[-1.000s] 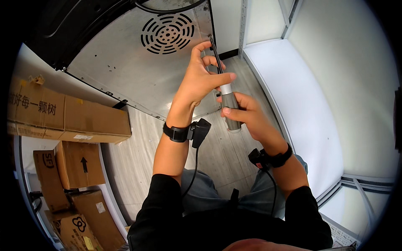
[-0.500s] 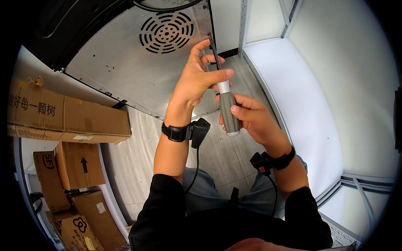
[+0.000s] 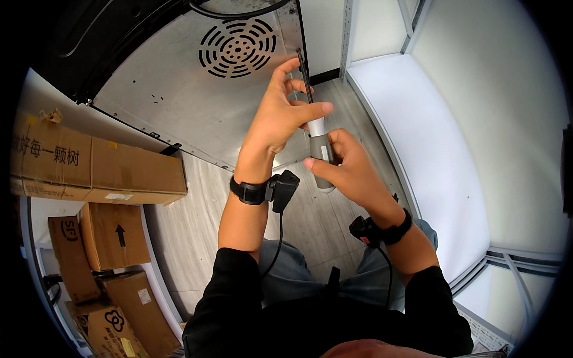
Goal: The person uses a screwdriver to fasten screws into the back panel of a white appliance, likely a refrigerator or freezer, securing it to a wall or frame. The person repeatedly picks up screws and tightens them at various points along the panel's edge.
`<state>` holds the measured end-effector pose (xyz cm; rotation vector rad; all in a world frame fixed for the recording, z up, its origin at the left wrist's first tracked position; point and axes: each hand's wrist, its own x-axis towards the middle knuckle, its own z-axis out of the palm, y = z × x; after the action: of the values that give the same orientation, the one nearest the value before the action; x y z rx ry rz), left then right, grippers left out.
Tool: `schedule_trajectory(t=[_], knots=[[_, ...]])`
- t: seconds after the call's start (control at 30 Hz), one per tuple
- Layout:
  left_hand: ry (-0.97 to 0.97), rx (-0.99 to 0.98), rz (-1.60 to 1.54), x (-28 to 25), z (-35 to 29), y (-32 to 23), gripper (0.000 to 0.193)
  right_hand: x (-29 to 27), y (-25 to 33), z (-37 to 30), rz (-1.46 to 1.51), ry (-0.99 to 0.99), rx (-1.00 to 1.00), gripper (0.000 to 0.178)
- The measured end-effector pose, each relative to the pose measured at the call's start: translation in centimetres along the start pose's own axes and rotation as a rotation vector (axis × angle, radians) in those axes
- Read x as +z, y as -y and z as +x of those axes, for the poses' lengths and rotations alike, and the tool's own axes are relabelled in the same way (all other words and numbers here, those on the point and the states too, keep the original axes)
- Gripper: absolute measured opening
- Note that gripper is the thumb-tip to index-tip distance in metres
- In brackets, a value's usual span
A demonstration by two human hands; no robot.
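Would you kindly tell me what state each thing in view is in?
Screwdriver: held, tip at the metal panel's right edge; seating unclear.
Left hand: curled around the shaft.
Right hand: closed on the handle.
Metal panel: circular vent uncovered.
Black cable: curved across the panel's top.
Left wrist strap: fastened.
Right wrist strap: fastened.
Long cardboard box: lying lengthwise.
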<state>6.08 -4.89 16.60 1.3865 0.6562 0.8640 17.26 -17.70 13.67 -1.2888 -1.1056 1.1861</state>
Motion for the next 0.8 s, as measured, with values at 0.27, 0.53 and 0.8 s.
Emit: schedule_trajectory(t=[0.27, 0.53, 0.8], knots=[[0.052, -0.001, -0.149, -0.1, 0.1, 0.4, 0.085, -1.4, 0.0, 0.7, 0.335, 0.318, 0.124, 0.051], [0.082, 0.008, -0.119, -0.7, 0.1, 0.3, 0.09, -1.2, 0.8, 0.6, 0.228, 0.232, 0.228, 0.039], [0.056, 0.006, 0.01, -0.4, -0.3, 0.1, 0.092, -0.2, 0.9, 0.4, -0.104, 0.029, 0.136, 0.043]])
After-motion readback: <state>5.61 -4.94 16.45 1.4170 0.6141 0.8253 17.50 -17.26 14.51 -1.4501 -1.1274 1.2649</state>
